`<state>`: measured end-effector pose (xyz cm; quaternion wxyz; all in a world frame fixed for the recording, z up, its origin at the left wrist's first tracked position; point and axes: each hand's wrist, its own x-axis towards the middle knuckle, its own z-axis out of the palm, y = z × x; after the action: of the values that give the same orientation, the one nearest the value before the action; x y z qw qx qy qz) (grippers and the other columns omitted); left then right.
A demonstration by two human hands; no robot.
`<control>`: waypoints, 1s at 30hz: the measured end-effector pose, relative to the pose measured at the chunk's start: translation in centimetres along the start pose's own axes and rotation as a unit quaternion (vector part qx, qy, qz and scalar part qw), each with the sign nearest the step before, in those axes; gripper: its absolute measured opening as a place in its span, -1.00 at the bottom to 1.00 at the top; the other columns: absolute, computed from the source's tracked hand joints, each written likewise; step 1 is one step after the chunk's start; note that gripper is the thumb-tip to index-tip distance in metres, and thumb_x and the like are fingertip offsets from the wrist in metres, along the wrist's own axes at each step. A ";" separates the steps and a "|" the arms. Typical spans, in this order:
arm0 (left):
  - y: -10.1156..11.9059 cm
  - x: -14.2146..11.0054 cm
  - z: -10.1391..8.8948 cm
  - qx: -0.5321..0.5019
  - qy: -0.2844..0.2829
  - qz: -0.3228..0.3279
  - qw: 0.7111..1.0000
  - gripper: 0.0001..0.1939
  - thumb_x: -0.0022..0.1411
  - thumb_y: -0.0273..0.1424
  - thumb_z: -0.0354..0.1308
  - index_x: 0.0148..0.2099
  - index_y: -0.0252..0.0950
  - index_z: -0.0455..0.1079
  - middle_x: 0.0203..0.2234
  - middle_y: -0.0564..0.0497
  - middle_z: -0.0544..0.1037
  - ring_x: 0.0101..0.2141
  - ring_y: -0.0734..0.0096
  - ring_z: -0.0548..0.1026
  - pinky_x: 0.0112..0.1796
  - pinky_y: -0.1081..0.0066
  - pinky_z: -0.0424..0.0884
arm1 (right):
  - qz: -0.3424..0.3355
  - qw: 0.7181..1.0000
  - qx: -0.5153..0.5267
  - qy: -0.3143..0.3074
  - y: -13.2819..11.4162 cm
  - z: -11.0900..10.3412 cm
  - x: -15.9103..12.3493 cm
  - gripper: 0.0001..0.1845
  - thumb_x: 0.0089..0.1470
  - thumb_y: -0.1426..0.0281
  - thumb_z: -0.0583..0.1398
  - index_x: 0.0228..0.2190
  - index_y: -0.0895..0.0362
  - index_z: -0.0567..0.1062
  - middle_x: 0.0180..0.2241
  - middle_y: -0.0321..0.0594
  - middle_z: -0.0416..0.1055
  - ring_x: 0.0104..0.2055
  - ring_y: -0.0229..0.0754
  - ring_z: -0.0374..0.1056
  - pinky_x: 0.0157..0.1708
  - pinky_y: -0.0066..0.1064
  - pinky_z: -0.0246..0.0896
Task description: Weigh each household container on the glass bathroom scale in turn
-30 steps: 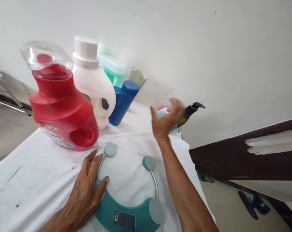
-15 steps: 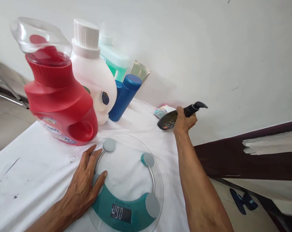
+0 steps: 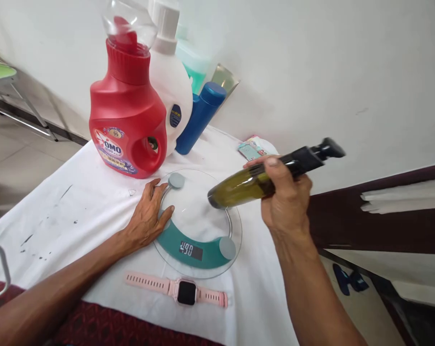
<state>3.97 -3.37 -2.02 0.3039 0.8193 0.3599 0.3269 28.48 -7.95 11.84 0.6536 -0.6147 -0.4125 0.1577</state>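
Observation:
My right hand (image 3: 287,204) is wrapped round a dark green pump bottle (image 3: 242,186) with a black pump top. The bottle is tilted nearly flat, its base over the right edge of a round glass scale (image 3: 203,265). On the left side of the scale rests my left hand (image 3: 149,216), fingers spread and lying on the glass. The scale has a teal panel with a lit digital display (image 3: 190,251). Below it a pink smartwatch (image 3: 186,291) lies stretched out on the white cloth.
A red OMO detergent bottle (image 3: 127,108), a white jug (image 3: 172,74), a green-liquid container (image 3: 194,57), a blue bottle (image 3: 203,117) and a tube (image 3: 225,77) stand at the back. A small packet (image 3: 251,150) lies by the wall. Slippers (image 3: 350,278) are on the floor.
My right hand has brought the pump bottle from beside the wall back toward me, over the scale's edge. My left hand stays on the scale. The view has shifted, showing the smartwatch.

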 end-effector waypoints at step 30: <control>-0.6 0.2 -0.3 0.010 -0.028 0.000 1.000 -0.45 0.43 -0.16 0.10 0.35 -0.24 0.14 0.31 -0.30 0.20 0.26 -0.10 0.36 0.20 -0.24 0.46 | 0.122 0.966 -0.036 0.224 12.8 -6.8 -9.5 -0.29 0.04 -0.32 0.15 -0.35 0.11 0.47 -0.42 -0.26 0.42 -0.40 -0.21 0.40 -0.41 -0.36 0.27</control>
<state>3.62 -2.75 -2.16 0.3054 0.8314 0.3543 0.2999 31.53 -16.78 -2.76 0.6825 -0.7031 -0.1830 0.0795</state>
